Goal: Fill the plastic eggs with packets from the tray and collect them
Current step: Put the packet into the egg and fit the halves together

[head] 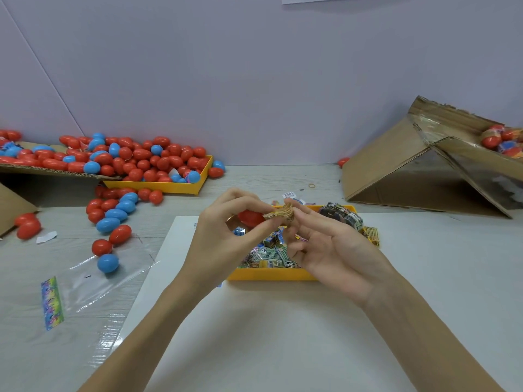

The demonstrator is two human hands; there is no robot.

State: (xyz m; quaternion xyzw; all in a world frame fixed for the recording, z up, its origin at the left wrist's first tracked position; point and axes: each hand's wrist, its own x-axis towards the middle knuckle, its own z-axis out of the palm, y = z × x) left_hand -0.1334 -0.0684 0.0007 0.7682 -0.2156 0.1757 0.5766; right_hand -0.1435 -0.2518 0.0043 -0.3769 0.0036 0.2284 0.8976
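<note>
Left hand (226,222) grips one red egg (250,217).

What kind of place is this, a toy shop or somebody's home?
Most likely a small packing workbench, not a shop. Heaps of red and blue plastic eggs spill from cardboard, a yellow tray holds printed packets, and a cardboard box lies tipped by a plain wall.
</note>
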